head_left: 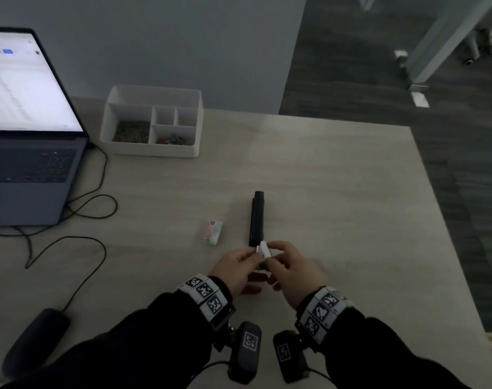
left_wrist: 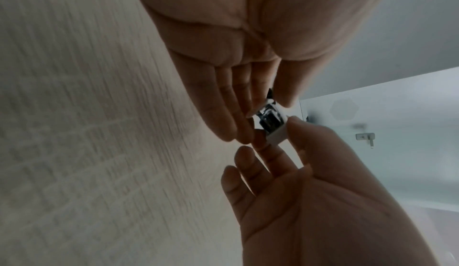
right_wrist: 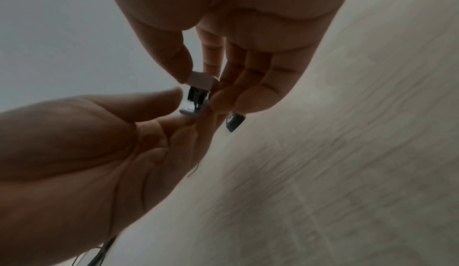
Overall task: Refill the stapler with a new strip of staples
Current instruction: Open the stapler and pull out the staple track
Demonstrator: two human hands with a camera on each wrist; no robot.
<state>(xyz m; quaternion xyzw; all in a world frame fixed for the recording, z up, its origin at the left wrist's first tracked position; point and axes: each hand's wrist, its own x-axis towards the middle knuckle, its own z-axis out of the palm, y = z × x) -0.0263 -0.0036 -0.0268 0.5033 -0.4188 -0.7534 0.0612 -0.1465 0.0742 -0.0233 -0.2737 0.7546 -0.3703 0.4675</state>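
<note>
Stapler (head_left: 257,217) on pale wood-grain desk (head_left: 337,192) — both hands (head_left: 267,265) pinching small white staple box (head_left: 263,249) — grey wall behind.

You wear dark long sleeves (head_left: 143,343). Each wrist carries a band of white blocks printed with black square markers (head_left: 204,294), and under it a black camera unit (head_left: 246,352) bearing its own marker, seemingly trailing thin cables.

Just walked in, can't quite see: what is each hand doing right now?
Left hand: pinching the inner tray of a small white staple box.
Right hand: pinching the same box's white sleeve.
</note>
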